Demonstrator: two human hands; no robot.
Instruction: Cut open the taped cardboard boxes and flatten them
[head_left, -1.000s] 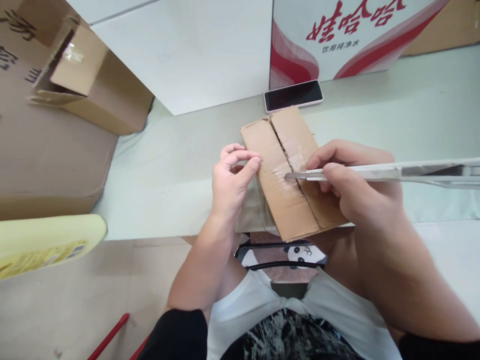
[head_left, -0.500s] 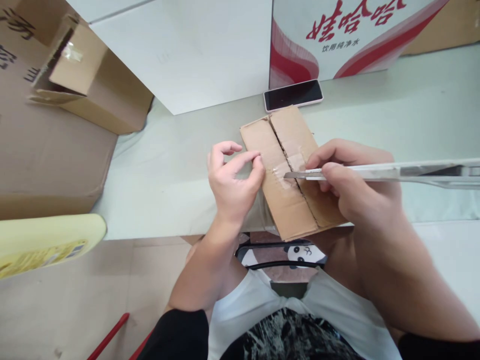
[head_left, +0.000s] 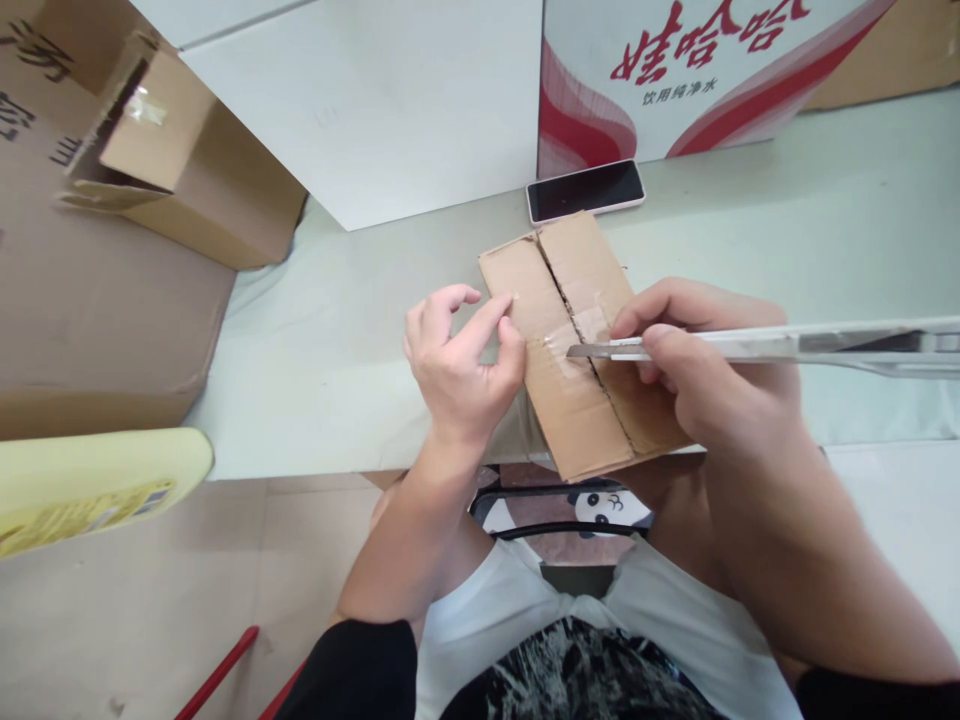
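Note:
A small cardboard box (head_left: 592, 420) lies at the table's front edge, a dark seam running down its top between two flaps. Clear tape (head_left: 566, 362), wrinkled, sticks across the seam. My right hand (head_left: 720, 370) grips a utility knife (head_left: 780, 345) with a white, see-through handle. Its blade points left, over the tape by the seam; I cannot tell whether it touches. My left hand (head_left: 469, 360) is at the box's left edge, fingers curved, thumb and forefinger slightly apart, with nothing visible between them.
Behind the box lies a phone (head_left: 586, 191) with a dark screen. A white carton (head_left: 420, 110) and a red-and-white printed carton (head_left: 675, 110) stand at the back. Brown cardboard boxes (head_left: 202, 150) and a yellow bottle (head_left: 97, 480) are on the left.
My left hand has shifted slightly left, and its thumb and forefinger have parted from a pinch. My right hand, the utility knife and the box look still.

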